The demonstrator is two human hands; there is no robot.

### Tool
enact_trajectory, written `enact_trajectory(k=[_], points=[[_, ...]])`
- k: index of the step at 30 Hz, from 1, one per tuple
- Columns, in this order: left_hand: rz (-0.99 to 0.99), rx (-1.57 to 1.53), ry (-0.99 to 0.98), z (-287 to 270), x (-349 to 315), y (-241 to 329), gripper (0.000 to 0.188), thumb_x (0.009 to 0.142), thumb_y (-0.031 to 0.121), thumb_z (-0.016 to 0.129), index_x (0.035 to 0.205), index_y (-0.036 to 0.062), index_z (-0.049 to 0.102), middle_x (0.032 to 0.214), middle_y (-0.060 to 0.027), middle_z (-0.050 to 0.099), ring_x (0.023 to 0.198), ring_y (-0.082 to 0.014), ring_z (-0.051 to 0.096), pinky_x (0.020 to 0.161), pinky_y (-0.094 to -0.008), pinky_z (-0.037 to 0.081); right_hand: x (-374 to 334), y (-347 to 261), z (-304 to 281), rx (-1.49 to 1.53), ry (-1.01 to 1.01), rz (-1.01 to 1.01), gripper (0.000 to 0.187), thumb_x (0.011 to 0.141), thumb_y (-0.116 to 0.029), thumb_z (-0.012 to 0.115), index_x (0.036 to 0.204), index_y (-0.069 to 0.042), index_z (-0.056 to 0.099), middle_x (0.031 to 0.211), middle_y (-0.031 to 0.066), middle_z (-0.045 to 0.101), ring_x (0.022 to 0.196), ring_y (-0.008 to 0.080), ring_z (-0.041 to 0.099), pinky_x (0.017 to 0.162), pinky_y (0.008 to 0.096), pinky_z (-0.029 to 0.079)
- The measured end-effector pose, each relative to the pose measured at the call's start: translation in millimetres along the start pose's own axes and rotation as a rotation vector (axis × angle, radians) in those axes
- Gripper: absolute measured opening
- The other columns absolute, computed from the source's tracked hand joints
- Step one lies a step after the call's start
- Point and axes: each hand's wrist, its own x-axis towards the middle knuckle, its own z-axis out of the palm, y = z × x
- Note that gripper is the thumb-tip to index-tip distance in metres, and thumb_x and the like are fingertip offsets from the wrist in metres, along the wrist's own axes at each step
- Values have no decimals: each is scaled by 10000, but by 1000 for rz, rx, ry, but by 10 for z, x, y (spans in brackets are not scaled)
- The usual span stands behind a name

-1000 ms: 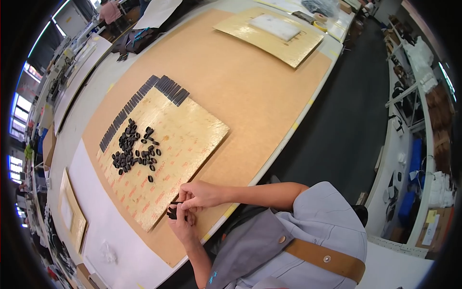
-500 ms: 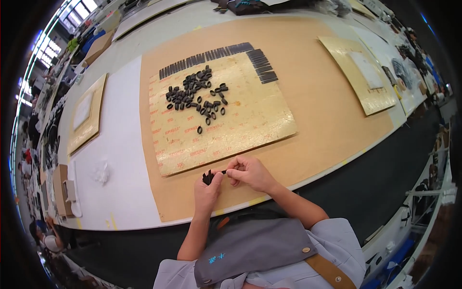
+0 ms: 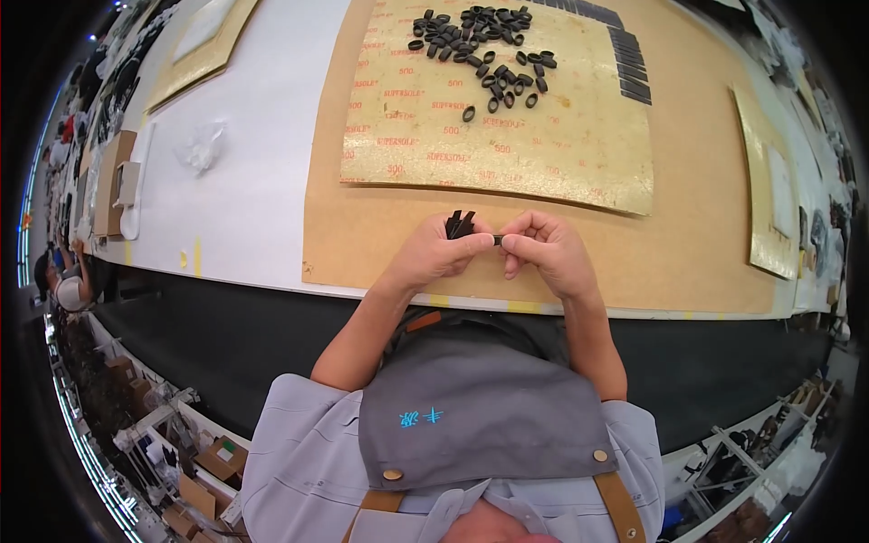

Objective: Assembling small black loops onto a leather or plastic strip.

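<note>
My left hand (image 3: 441, 251) is closed round a small bundle of black strips (image 3: 460, 224), whose ends fan out above the fingers. Close beside it, my right hand (image 3: 549, 252) pinches a short black strip (image 3: 497, 240). That strip bridges the gap between both thumbs, and its far side is hidden by the fingers. Beyond the hands lies a yellow board (image 3: 507, 172) with red print. On the board sits a loose heap of small black rings (image 3: 475, 41). Flat black strips (image 3: 631, 68) are lined up along its far right edge.
Brown paper (image 3: 362, 244) covers the middle of the white table (image 3: 244, 217). A crumpled clear plastic bag (image 3: 201, 149) lies at left, near a cardboard box (image 3: 113, 181). More yellow boards (image 3: 204, 68) rest at either side. Another person (image 3: 72, 281) is at the far left.
The view has tipped down and turned, so the board and rings appear higher. My hands stay together by the table's near edge, still holding black strips between them.
</note>
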Motion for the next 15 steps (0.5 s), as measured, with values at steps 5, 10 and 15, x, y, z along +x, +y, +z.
enact_trajectory(k=[5,10,15], points=[[-24,265,118,11,-159,85,120,837,166,647,834,53,608,580,60,444,483,-21,360,431,-201,271,10,-47,104,-192,7,73,125,829,-57,625,905,34,585,757,73,617,597,109,598,558,243,518],[141,493,113,75,-37,-98,193,796,217,668,816,33,612,657,20,523,627,-67,465,571,-244,386,-130,80,8,-193,93,61,94,834,-38,600,885,35,571,712,72,610,582,119,594,548,240,507],[163,450,75,84,-4,-167,217,796,231,663,810,22,607,667,6,540,648,-75,470,605,-253,397,-139,82,23,-212,147,45,84,832,-33,594,869,37,566,705,77,609,563,120,589,548,239,500]])
